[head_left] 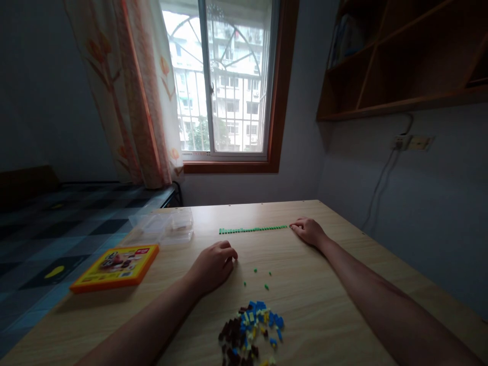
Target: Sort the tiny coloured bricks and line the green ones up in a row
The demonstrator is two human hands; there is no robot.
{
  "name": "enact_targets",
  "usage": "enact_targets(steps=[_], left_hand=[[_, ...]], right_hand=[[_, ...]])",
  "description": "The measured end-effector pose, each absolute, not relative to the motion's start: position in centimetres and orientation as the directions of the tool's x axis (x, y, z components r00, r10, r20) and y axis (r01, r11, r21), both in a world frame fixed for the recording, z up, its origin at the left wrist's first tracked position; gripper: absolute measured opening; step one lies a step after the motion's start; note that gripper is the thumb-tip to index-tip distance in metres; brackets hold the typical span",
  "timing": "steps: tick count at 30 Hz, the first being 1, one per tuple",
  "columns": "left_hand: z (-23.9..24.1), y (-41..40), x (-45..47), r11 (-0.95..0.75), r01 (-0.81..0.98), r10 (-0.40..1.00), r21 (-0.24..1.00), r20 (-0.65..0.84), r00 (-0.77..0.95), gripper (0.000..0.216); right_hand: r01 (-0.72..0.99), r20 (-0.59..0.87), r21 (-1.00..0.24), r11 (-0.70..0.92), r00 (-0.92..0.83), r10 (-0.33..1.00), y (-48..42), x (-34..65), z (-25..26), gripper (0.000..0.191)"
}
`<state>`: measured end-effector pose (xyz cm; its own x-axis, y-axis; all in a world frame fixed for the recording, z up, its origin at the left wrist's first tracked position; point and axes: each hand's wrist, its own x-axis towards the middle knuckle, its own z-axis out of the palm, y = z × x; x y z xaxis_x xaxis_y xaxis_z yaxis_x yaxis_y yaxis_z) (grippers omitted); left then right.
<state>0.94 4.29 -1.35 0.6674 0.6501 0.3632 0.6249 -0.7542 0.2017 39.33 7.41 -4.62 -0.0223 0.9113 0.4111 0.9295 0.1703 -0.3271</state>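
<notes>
A long row of small green building bricks (pixel 253 230) runs across the table toward the window. At the row's right end is my right hand (pixel 309 231), its thumb and forefinger pinched on a tiny piece, seemingly another green brick. My left hand (pixel 215 265) rests on the table nearer to me, below the row's left part. Its fingers are curled inward, and whatever they may hold is hidden. A few loose green bricks (pixel 266 287) lie to its right. Closer to me is a mixed pile of brown bricks (pixel 232 333), blue bricks (pixel 278 321) and some yellow ones.
An orange-edged yellow box (pixel 116 267) lies on the table's left side. Behind it stand clear plastic trays (pixel 168 226). A bed (pixel 84 218) adjoins the table at left. Beyond are a window (pixel 229 81), a curtain (pixel 141 101) and, upper right, a wooden wall shelf (pixel 400 104).
</notes>
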Motion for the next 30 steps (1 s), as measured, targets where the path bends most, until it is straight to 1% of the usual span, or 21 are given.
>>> enact_targets(steps=[13,30], left_hand=[[-1.08,4.18,1.01,-0.748,0.629,0.659,0.211,0.345,0.668,0.023],[-1.54,4.47,0.88,-0.758,0.617,0.648,0.212,0.347,0.678,0.023]], right_hand=[[0.951,0.388,-0.274,0.147,-0.031,0.921,7.2,38.5,-4.25,0.031],[0.936,0.4,-0.31,0.165,-0.028,0.916,7.18,38.73,-4.39,0.033]])
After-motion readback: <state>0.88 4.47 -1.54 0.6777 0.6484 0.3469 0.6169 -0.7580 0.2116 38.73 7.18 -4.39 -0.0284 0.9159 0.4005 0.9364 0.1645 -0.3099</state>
